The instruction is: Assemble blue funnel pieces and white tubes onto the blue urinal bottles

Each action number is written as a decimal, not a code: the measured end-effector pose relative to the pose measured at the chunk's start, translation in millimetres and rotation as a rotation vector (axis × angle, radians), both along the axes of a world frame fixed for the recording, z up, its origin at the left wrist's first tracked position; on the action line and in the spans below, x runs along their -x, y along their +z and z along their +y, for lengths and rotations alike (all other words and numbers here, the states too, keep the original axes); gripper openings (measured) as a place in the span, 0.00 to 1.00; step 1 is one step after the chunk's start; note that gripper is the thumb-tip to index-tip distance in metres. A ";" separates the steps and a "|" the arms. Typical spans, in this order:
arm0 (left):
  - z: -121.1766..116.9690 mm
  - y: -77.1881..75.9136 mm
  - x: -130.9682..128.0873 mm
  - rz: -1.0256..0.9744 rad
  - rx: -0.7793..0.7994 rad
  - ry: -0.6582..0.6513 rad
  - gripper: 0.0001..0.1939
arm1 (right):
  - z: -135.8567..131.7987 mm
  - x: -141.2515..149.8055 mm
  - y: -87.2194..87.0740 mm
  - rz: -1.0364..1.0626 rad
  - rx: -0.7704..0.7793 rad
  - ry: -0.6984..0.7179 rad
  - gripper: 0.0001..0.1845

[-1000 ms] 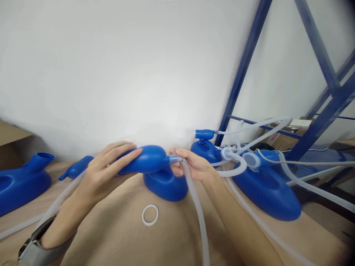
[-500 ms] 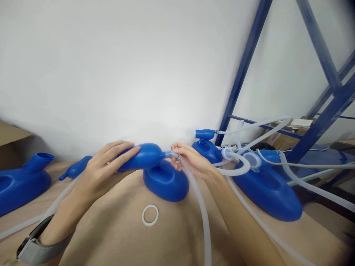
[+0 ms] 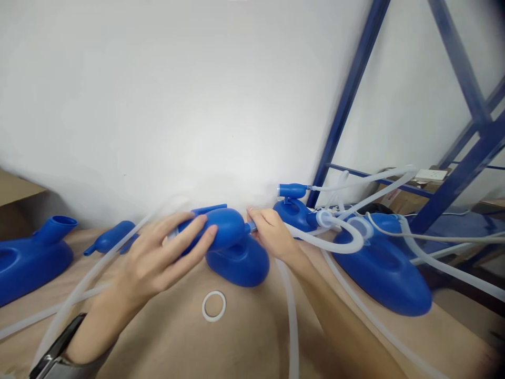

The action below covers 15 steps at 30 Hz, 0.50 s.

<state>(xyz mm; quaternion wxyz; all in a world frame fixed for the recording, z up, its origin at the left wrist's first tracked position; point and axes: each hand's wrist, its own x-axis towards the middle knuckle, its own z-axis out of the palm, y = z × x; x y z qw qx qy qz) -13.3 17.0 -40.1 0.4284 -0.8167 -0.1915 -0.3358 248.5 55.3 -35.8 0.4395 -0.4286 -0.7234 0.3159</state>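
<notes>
So the blue bulb [image 3: 226, 227] is up in the air just above a blue bottle [image 3: 239, 266], and I can't tell whether the two are joined. The left hand [image 3: 169, 247] is wrapped over the bulb from behind, and the right hand [image 3: 273, 231] has its fingers curled tight at the nozzle [image 3: 251, 226]. A pale hose [image 3: 292, 316] comes out below the right wrist; its end seems to be inside that grip, so I'd call it mid-join, but the fingers hide how far on it sits. For comparison, the rear bottle [image 3: 294, 213] at the back right looks further along, with a bulb on top and tubing at its tip. Not used yet: the white ring [image 3: 213, 306] lying loose on the brown table [image 3: 177, 342] in front of the hands. Over on the left, the other bottle [image 3: 35, 258] has a bare mouth with nothing fitted, and a spare bulb [image 3: 114, 237] lies near it, so there's probably plenty left.
</notes>
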 end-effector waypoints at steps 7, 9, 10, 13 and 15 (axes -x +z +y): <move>-6.5 -4.6 -8.0 -0.053 0.039 -0.001 0.26 | -8.9 -2.9 4.9 -0.237 -0.238 -0.178 0.26; -9.1 -4.3 -10.0 -0.068 0.093 0.017 0.27 | -9.0 -2.3 2.5 -0.256 -0.275 -0.190 0.26; -11.1 -3.9 -11.7 -0.078 0.120 0.019 0.27 | -8.6 -2.0 1.1 -0.262 -0.282 -0.188 0.26; -19.2 -2.3 -19.9 -0.182 0.294 0.008 0.24 | -6.1 -2.3 -3.1 -0.286 -0.298 -0.172 0.27; -24.5 -1.4 -26.8 -0.297 0.470 0.035 0.24 | -3.5 -2.5 -5.8 -0.304 -0.299 -0.162 0.26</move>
